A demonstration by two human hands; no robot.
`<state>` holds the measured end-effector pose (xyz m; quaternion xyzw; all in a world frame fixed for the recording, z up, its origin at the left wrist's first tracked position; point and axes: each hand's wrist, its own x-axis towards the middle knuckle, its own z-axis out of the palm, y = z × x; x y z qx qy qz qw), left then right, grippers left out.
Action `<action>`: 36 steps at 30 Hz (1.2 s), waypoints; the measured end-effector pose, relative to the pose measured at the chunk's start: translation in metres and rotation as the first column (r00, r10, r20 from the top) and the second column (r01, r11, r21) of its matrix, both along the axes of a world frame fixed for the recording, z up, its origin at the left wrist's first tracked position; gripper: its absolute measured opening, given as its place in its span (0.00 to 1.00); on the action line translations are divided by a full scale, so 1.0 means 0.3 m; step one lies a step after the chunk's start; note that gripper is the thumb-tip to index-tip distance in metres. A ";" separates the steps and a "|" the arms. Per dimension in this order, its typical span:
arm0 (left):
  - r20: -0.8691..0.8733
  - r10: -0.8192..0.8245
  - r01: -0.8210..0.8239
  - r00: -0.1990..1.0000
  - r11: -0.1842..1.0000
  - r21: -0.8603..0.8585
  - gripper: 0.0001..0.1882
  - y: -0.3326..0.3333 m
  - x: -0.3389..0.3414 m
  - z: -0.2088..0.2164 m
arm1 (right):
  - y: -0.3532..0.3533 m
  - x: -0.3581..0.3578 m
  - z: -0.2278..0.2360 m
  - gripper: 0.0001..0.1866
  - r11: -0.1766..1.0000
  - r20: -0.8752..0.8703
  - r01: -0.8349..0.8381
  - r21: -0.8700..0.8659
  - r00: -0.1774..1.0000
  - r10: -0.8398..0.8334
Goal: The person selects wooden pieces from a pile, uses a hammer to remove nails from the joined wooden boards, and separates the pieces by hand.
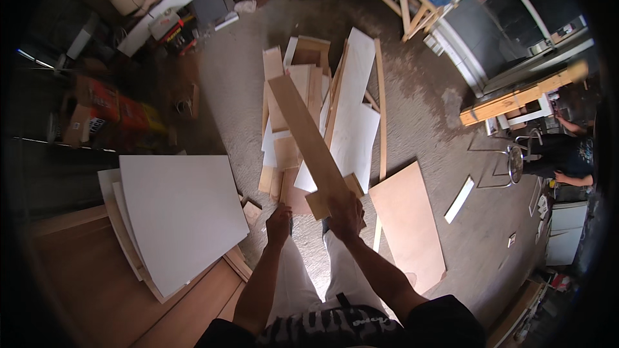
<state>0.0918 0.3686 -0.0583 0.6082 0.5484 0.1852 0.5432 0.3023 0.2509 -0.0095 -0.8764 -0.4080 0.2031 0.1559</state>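
My right hand (346, 216) is closed round the near end of a long brown wooden board (306, 130), which points away from me over a pile of offcuts. A shorter wooden piece (317, 206) lies crosswise by that hand; whether it is gripped too I cannot tell. My left hand (278, 224) is curled closed just short of the pile's near edge, and whatever its fingers may hold is hidden. Beneath the board lie plywood offcuts (282, 177) and a long white panel (356, 84) in a loose heap on the floor.
White sheets (184, 212) are stacked on brown boards (97, 283) at my left. To the right are a tan panel (409, 219), a white strip (459, 200) and a metal stool (514, 162) beside another person (570, 154). A wooden frame (412, 9) stands far right.
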 end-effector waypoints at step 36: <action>0.058 -0.929 0.671 0.365 0.306 0.676 0.09 -0.212 0.307 0.920 | -0.734 -0.677 0.892 0.43 0.711 0.150 0.690 0.136 0.695 -0.703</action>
